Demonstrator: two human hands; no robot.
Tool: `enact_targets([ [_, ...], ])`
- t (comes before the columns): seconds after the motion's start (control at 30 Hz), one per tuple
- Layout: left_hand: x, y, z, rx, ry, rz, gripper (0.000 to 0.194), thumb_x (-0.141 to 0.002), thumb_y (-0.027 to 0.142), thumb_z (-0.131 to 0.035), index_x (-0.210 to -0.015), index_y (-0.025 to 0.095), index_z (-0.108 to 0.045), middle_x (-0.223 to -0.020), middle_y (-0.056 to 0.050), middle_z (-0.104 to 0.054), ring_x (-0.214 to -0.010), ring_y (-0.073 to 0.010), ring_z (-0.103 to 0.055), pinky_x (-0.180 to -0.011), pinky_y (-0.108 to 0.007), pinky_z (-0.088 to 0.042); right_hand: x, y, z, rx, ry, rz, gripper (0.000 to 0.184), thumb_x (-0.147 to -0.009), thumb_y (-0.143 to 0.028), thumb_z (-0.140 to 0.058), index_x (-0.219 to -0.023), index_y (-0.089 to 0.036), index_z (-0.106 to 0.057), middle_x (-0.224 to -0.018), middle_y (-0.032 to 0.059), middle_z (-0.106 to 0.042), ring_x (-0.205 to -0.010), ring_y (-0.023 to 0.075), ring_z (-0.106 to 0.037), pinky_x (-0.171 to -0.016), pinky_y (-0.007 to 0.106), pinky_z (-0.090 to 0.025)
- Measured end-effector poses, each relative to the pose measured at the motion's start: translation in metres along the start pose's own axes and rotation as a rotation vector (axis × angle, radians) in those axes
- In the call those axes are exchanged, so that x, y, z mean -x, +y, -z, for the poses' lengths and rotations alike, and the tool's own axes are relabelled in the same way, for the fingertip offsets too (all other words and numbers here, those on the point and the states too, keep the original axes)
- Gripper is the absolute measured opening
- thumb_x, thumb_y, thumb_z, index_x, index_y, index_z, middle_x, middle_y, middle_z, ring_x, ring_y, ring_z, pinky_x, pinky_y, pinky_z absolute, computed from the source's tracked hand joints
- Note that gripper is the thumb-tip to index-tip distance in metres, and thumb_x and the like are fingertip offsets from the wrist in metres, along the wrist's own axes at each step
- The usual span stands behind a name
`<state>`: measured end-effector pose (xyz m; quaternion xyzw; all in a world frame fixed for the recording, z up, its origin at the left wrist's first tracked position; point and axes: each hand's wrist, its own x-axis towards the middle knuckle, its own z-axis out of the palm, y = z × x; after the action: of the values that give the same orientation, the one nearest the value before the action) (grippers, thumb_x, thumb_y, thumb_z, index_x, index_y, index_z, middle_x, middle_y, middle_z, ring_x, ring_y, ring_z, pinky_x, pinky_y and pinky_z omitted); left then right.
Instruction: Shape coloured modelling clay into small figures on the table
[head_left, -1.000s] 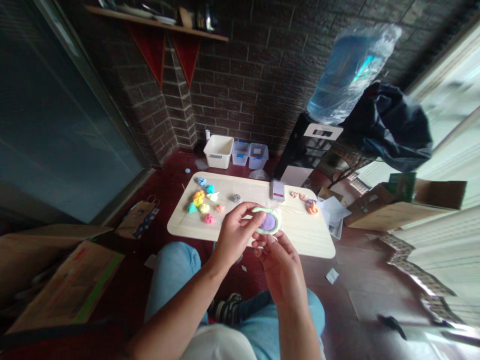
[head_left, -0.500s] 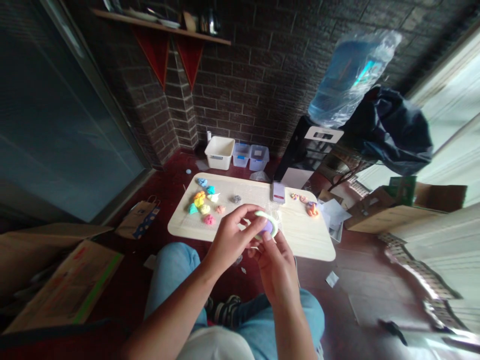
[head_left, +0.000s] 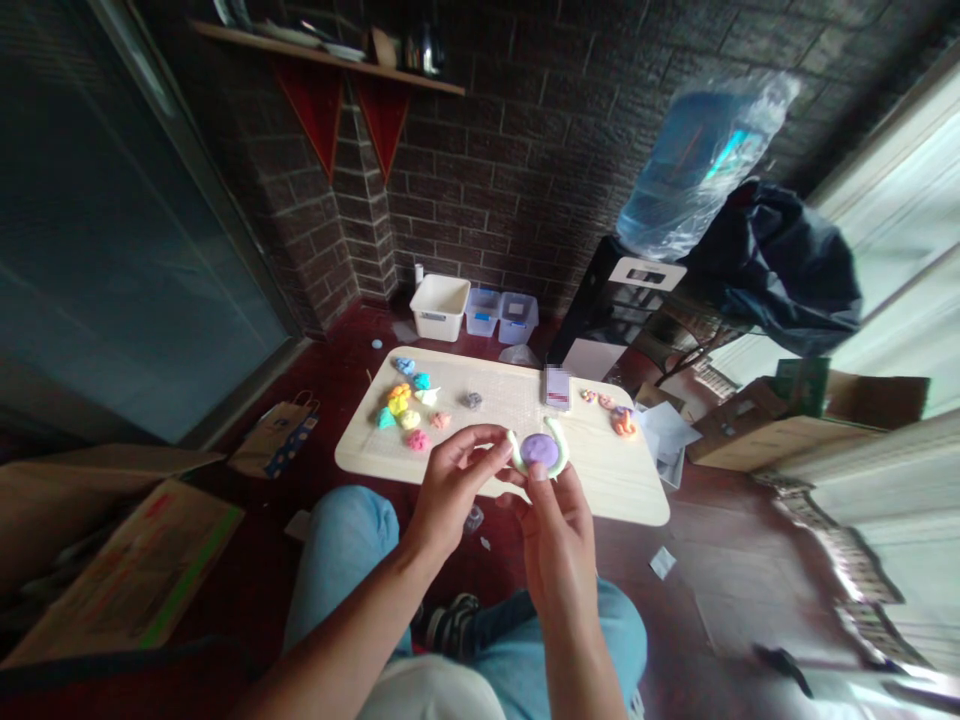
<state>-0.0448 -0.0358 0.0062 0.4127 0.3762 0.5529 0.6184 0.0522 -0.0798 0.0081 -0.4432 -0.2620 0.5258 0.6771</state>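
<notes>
Both hands hold one clay piece (head_left: 540,450) above the near edge of a low wooden table (head_left: 615,480): a flat purple disc with a pale green strip curved around its lower rim. My left hand (head_left: 450,482) pinches the left end of the green strip with thumb and fingers. My right hand (head_left: 553,520) supports the disc from below with its fingertips. On the table's left part lie several small coloured clay lumps (head_left: 409,405). More clay pieces (head_left: 621,418) rest at the right.
A phone (head_left: 556,387) lies on the table's far side. Plastic bins (head_left: 465,308) stand by the brick wall. A water dispenser with a blue bottle (head_left: 690,160) and a dark bag stands right. Cardboard boxes (head_left: 112,560) and a paper bag lie on the floor.
The clay piece was turned to face the camera. The green strip, a closed ring a second ago, now stands open at the top in a U shape. My hands shifted slightly.
</notes>
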Motion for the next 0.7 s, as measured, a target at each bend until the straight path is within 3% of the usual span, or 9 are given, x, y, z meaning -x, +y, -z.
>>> enact_targets([
  [0.13, -0.002, 0.001, 0.002, 0.054, 0.004, 0.012, 0.019, -0.075, 0.032, -0.078, -0.086, 0.018, -0.071, -0.089, -0.002, -0.074, -0.09, -0.0153, -0.066, -0.085, -0.025, -0.05, -0.006, -0.004, 0.012, 0.198, 0.031, 0.154, 0.027, -0.084, -0.042, -0.07, -0.102, -0.021, -0.067, -0.096, 0.0036, -0.069, -0.078, 0.0151, -0.061, -0.063, 0.025, -0.049],
  [0.27, -0.001, 0.002, 0.004, 0.042, -0.018, 0.027, 0.02, -0.076, 0.033, -0.078, -0.088, 0.019, -0.07, -0.086, 0.0, -0.074, -0.086, -0.0134, -0.067, -0.08, -0.022, -0.05, -0.01, -0.012, 0.017, 0.287, 0.061, 0.276, 0.03, -0.085, -0.039, -0.07, -0.108, -0.021, -0.066, -0.096, 0.0044, -0.07, -0.079, 0.0159, -0.061, -0.064, 0.026, -0.05],
  [0.53, -0.002, 0.014, 0.003, -0.134, -0.022, -0.091, 0.019, -0.08, 0.034, -0.075, -0.092, 0.02, -0.074, -0.091, -0.003, -0.076, -0.088, -0.0165, -0.069, -0.08, -0.024, -0.053, -0.004, -0.025, 0.008, 0.344, 0.034, 0.307, 0.021, -0.08, -0.033, -0.075, -0.097, -0.022, -0.07, -0.087, 0.0014, -0.072, -0.078, 0.0158, -0.065, -0.068, 0.027, -0.052],
  [0.7, 0.001, 0.022, 0.001, -0.324, -0.069, -0.252, 0.017, -0.087, 0.031, -0.067, -0.099, 0.022, -0.076, -0.103, -0.004, -0.076, -0.098, -0.0192, -0.068, -0.088, -0.028, -0.052, -0.004, -0.03, 0.009, 0.363, 0.01, 0.306, 0.018, -0.081, -0.031, -0.075, -0.096, -0.024, -0.071, -0.089, 0.0011, -0.073, -0.081, 0.0164, -0.067, -0.071, 0.028, -0.054],
])
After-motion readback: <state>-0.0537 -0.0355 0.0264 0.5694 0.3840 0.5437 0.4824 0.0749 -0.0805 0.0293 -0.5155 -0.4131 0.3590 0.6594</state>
